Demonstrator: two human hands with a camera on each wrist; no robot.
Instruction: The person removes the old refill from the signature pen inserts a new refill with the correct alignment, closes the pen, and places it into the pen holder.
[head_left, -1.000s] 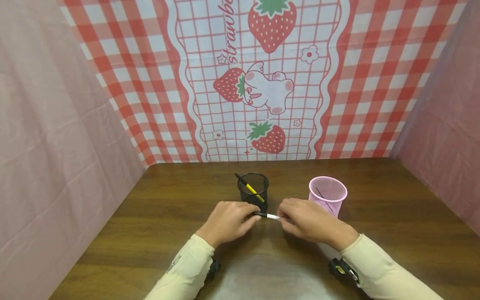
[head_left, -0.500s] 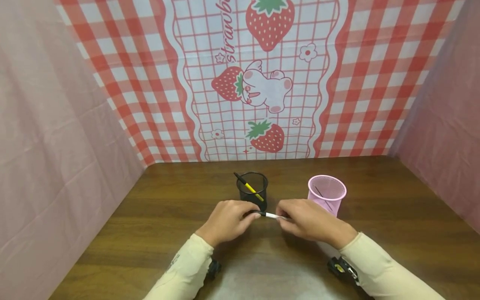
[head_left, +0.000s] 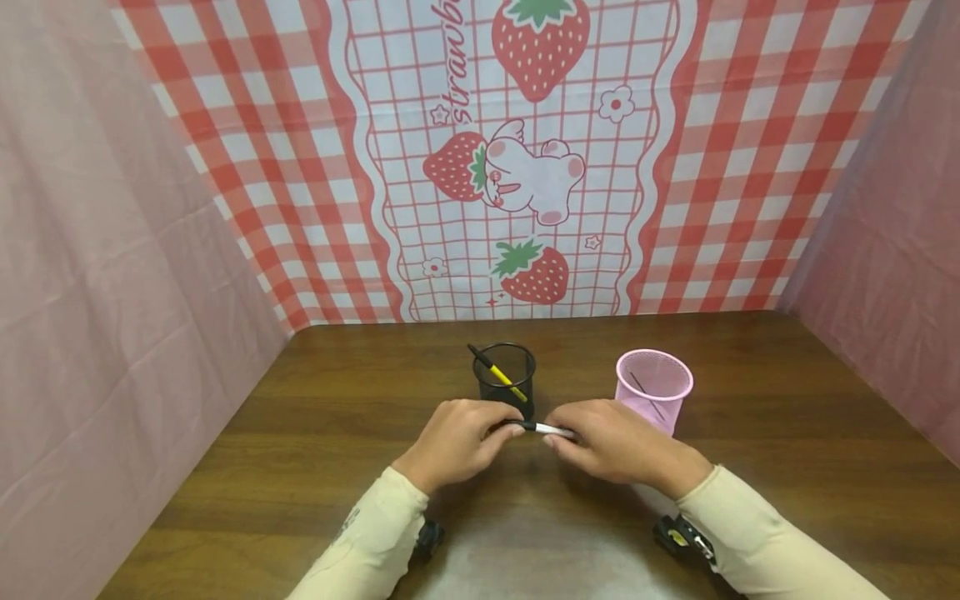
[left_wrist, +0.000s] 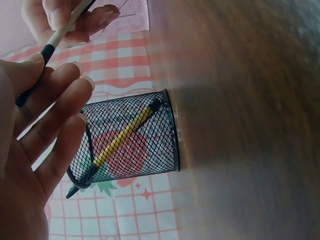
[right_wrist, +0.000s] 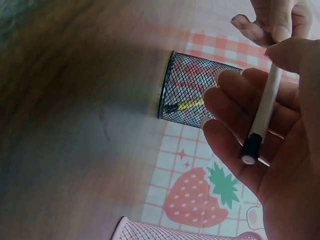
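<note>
Head, white pen point(head_left: 553, 431): in front of the black mesh cup point(head_left: 490, 395); my right hand point(head_left: 618, 442) has edged along it toward my left hand point(head_left: 457, 442), which I judge steadies the hold.
Left wrist, dark end point(left_wrist: 47, 52): pinched in my left hand, beside that cup (yellow pen point(left_wrist: 124, 136) inside).
Right wrist, white barrel point(right_wrist: 264, 107): pinched under my right thumb, lying across the fingers.

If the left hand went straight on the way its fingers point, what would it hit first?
The left hand would probably meet the right hand first, which faces it across the pen both hold. Depth is unclear, so it might just brush past.
</note>
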